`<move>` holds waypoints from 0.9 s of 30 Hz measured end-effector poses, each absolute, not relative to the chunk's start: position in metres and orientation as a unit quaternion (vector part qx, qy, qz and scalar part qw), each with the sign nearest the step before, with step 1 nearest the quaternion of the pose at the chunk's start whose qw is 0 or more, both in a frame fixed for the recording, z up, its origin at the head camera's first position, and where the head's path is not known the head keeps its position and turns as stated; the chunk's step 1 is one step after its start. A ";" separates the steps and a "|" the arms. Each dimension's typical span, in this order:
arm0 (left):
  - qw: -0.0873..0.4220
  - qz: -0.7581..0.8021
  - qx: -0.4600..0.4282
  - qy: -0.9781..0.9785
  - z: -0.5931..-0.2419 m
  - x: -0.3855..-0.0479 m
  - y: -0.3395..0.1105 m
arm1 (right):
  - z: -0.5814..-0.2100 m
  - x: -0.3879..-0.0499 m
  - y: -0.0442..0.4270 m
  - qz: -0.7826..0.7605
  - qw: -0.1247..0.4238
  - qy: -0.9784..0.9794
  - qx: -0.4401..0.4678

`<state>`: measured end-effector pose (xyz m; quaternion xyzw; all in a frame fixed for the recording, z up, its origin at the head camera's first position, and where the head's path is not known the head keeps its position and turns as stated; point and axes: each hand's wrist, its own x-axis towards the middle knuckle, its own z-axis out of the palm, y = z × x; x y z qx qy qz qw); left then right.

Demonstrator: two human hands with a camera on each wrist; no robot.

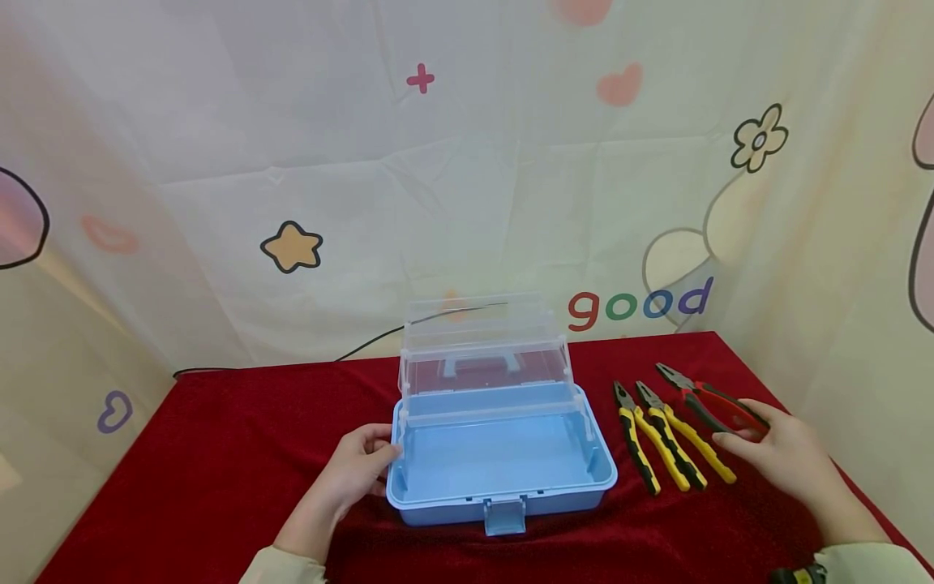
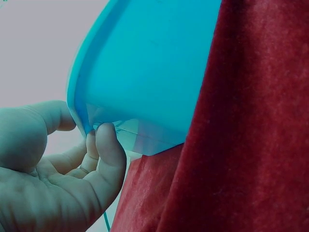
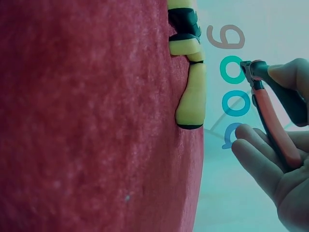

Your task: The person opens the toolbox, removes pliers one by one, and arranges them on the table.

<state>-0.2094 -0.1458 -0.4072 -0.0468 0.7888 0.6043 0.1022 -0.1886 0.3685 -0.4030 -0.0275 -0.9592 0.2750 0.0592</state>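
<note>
A light blue toolbox [image 1: 496, 462] sits mid-table with its clear plastic lid [image 1: 485, 373] raised at the back. At its left side my left hand [image 1: 353, 462] pinches the rim, thumb on the edge and fingers against the outer wall [image 2: 145, 63]. Over at the right, my right hand [image 1: 791, 454] grips red-and-black pliers [image 1: 691, 388] by the handles, their nose pointing toward the back. The right wrist view shows the thumb on the black handle and the fingers beside the red handle [image 3: 271, 123]; the handles are spread.
Two pairs of yellow-and-black pliers, one [image 1: 626, 414] left of the other [image 1: 660, 415], lie between the toolbox and my right hand. A blue latch [image 1: 505, 517] hangs at the box front. Red cloth [image 1: 255, 454] covers the table; a printed curtain [image 1: 219, 162] hangs behind. A black cable [image 1: 372, 342] runs along the back.
</note>
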 end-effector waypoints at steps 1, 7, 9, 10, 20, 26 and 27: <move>0.103 0.604 -0.047 0.789 -0.407 -0.210 -0.146 | -0.403 -0.189 0.369 0.274 0.057 -0.960 -0.028; 0.106 0.600 -0.046 0.791 -0.407 -0.210 -0.146 | -0.402 -0.192 0.371 0.265 0.047 -0.962 -0.035; 0.107 0.598 -0.047 0.793 -0.407 -0.210 -0.146 | -0.402 -0.192 0.371 0.264 0.044 -0.963 -0.039; 0.107 0.598 -0.047 0.793 -0.407 -0.210 -0.146 | -0.402 -0.193 0.372 0.264 0.043 -0.963 -0.040; 0.106 0.597 -0.046 0.794 -0.406 -0.209 -0.146 | -0.403 -0.198 0.376 0.245 0.027 -0.968 -0.043; 0.098 0.605 -0.043 0.789 -0.408 -0.209 -0.146 | -0.402 -0.204 0.379 0.228 0.020 -0.973 -0.038; 0.097 0.606 -0.043 0.788 -0.408 -0.209 -0.146 | -0.402 -0.205 0.379 0.226 0.017 -0.973 -0.037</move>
